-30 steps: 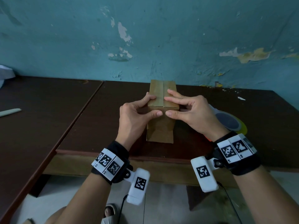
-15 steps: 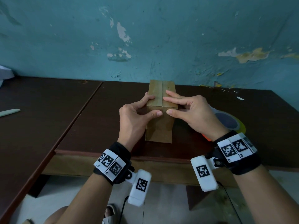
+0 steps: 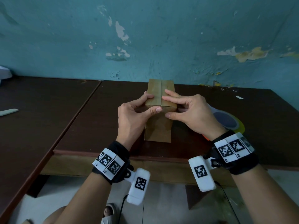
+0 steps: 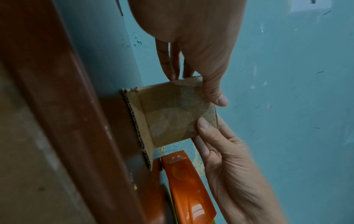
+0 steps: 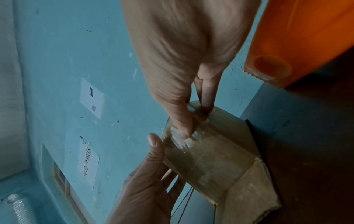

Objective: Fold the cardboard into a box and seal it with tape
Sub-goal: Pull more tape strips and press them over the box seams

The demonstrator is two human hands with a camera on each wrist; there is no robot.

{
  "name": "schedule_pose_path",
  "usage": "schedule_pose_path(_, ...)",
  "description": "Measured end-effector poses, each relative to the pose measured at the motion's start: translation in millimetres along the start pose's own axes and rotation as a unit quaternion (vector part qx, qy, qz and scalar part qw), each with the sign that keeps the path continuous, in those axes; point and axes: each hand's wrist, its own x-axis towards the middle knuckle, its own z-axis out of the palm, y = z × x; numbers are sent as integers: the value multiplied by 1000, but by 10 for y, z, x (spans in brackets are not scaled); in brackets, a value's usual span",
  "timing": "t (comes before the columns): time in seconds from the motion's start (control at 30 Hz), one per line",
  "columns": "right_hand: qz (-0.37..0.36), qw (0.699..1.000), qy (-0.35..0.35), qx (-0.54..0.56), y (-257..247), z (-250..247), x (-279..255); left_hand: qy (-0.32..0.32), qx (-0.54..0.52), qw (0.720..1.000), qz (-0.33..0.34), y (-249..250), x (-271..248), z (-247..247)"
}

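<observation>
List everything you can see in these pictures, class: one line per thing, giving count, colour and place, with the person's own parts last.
cardboard box: one, brown, upright on the right table, clear tape over its top seam and front.
tape dispenser: one, orange, on the table right of the box.
tape roll: one, yellowish rim, behind the right hand.
tables: two, dark brown, side by side against the wall.
wall: one, teal, paint peeling.
flat pale tool: one, whitish, on the left table.
wrist bands: two, black with white markers.
left hand: one, grips the box's top left.
right hand: one, presses tape on the top right.
</observation>
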Motion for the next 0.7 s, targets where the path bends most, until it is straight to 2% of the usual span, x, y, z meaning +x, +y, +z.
schedule_pose_path(0.23,-3,1000,-1,5,22,5,8,-1,21,1000,7,-1,2,1)
schedule_pose_path(0.7,-2,1000,11,-4,-32,23,-9,0,16,1000,-19,-72,20,-14)
